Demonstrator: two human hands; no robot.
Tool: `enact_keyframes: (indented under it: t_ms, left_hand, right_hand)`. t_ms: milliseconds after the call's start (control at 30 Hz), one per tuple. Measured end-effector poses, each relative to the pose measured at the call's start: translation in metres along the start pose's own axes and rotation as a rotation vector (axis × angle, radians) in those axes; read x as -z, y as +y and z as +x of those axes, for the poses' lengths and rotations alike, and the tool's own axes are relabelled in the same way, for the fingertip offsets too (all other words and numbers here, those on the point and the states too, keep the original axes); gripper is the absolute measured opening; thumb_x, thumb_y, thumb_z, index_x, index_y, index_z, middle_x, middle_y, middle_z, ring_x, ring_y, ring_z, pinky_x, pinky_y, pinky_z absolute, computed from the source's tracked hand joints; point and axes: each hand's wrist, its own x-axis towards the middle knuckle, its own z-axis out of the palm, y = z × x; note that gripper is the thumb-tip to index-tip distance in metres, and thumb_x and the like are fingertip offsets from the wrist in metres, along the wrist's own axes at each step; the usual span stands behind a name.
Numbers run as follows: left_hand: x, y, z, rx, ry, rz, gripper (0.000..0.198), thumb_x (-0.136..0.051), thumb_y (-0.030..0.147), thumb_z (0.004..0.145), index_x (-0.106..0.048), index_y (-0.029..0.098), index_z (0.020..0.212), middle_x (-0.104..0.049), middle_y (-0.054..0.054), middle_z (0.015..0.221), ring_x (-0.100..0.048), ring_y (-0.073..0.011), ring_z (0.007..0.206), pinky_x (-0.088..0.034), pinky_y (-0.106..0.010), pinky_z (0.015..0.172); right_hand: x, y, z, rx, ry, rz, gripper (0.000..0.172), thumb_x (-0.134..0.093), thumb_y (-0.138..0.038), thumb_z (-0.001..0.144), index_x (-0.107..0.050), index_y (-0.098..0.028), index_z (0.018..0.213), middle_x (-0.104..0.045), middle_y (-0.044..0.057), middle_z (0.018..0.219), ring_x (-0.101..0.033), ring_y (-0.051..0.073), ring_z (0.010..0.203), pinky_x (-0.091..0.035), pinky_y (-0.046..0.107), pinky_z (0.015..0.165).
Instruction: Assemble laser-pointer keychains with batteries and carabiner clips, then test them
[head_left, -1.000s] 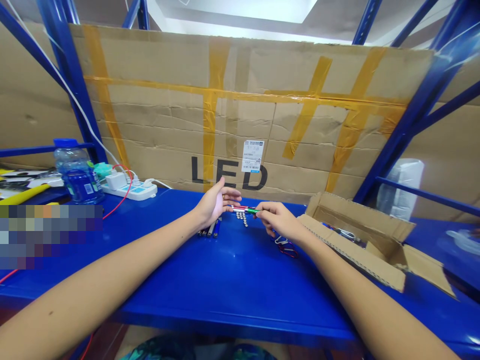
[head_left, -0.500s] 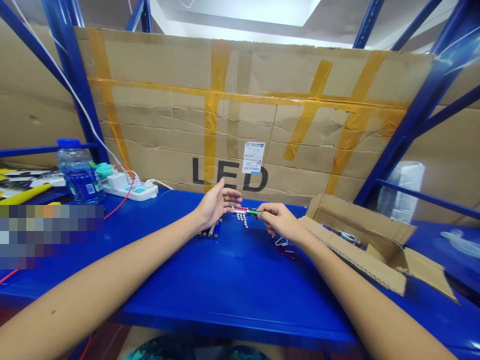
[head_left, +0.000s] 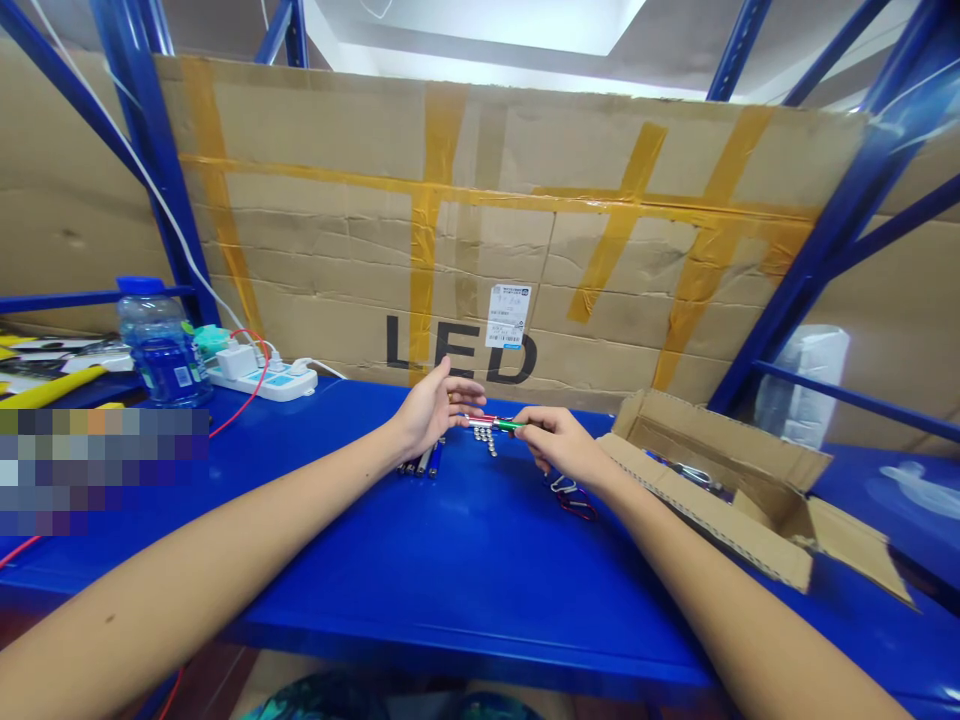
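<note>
My right hand pinches a small green pen-like light by its end, over the blue shelf. My left hand hovers just left of it, palm turned inward and fingers stretched out, holding nothing. A red and silver tube lies between the hands. Below it sit several small round button cells. Under the left hand lie several dark pen-like tubes side by side. Red and silver clips rest by my right wrist.
An open cardboard box stands at the right. A taped cardboard sheet marked LED closes the back. At the left are a water bottle, a white power strip with a red wire, and blue rack posts.
</note>
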Motion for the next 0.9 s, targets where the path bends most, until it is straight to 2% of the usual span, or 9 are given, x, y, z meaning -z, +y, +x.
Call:
enact_keyframes:
  t_ms: [333,533,900]
  left_hand:
    - [0.0013,-0.0013,0.0007,-0.003,-0.02,-0.004,0.065,-0.04,0.068,0.088,-0.07,0.01,0.086,-0.069,-0.016,0.09,-0.063,-0.023,0.083,-0.044,-0.031,0.071]
    - [0.0018,-0.0016,0.0008,-0.008,-0.017,-0.01,0.065,-0.042,0.069,0.087,-0.07,0.01,0.086,-0.069,-0.016,0.09,-0.063,-0.023,0.083,-0.044,-0.032,0.071]
    - [0.0012,-0.0013,0.0006,-0.002,-0.024,-0.034,0.063,-0.041,0.067,0.088,-0.07,0.011,0.084,-0.069,-0.015,0.088,-0.063,-0.023,0.082,-0.045,-0.032,0.071]
  right_hand:
    - [-0.0007,0.0017,-0.001,0.001,-0.019,-0.013,0.018,-0.051,-0.033,0.081,-0.059,-0.019,0.076,-0.043,-0.007,0.045,-0.04,0.01,0.037,-0.033,0.024,0.042]
    - [-0.0004,-0.0025,-0.0019,0.025,-0.016,-0.06,0.021,-0.053,-0.032,0.08,-0.066,-0.017,0.081,-0.046,-0.006,0.045,-0.042,0.011,0.039,-0.033,0.025,0.043]
    - [0.0,-0.0023,-0.001,0.033,0.007,-0.038,0.017,-0.051,-0.031,0.079,-0.061,-0.018,0.076,-0.047,-0.006,0.047,-0.042,0.011,0.04,-0.034,0.025,0.044]
